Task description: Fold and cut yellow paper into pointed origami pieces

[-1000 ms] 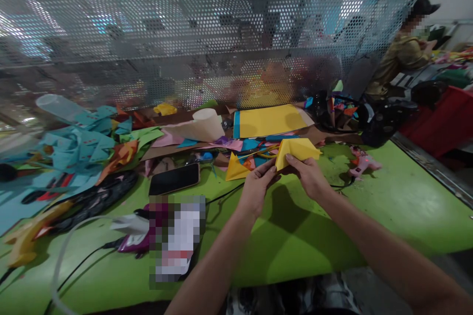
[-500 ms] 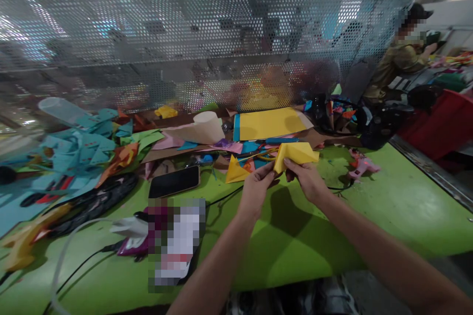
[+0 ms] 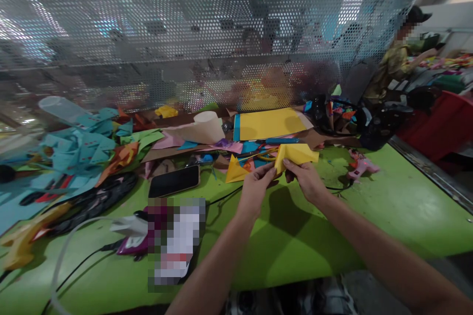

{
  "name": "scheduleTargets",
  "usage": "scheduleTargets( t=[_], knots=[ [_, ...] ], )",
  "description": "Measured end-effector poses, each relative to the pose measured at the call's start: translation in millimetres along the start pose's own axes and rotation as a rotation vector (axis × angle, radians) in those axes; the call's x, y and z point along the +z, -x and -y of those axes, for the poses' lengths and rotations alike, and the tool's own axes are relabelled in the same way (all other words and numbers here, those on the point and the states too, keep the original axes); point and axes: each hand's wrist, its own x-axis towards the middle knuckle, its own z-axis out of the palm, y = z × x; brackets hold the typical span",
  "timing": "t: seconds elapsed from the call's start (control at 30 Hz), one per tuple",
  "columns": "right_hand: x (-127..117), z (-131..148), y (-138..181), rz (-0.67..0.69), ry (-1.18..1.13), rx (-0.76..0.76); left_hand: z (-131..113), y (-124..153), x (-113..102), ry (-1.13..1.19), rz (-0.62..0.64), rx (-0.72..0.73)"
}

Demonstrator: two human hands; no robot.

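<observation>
A folded piece of yellow paper [image 3: 298, 152] is held above the green table [image 3: 295, 261], pinched between both hands. My left hand [image 3: 258, 184] grips its lower left edge, thumb and fingers closed. On the paper's lower side, my right hand [image 3: 303, 177] is closed too, with the thumb pressed on the folded part. Just left of my left hand lies a yellow folded paper triangle [image 3: 235, 170]. Behind the hands, a yellow sheet [image 3: 271, 124] rests on a layer of mixed coloured paper.
Left of the hands lie a black phone [image 3: 175, 181], a purple power strip [image 3: 142, 238] with cords and a pixelated phone-like object [image 3: 179, 241]. Teal paper pieces [image 3: 83, 145] pile up further left. At right sits a pink glue gun [image 3: 362, 166]. A person [image 3: 391, 64] works beyond a red bin [image 3: 439, 133].
My hands and the yellow paper stay almost in place, with only a slight shift of the fingers. The person at the right has moved an arm and turned a little.
</observation>
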Motion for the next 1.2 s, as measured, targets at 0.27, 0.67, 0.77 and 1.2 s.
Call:
scheduleTargets(
  t=[0.27, 0.67, 0.77, 1.2],
  knots=[
    [0, -1, -1, -0.013, -0.016, 0.030, 1, -4, 0, -0.013, -0.003, 0.016],
    [-24, 9, -20, -0.239, -0.078, -0.067, -1, -12, -7, -0.066, -0.029, 0.147],
    [-36, 15, -25, -0.250, 0.026, -0.152, -2, -13, -9, -0.151, -0.046, 0.200],
    [-49, 43, -18, 0.183, 0.699, -0.430, -13, 5, -12, -0.841, 0.023, 0.571]
  ],
)
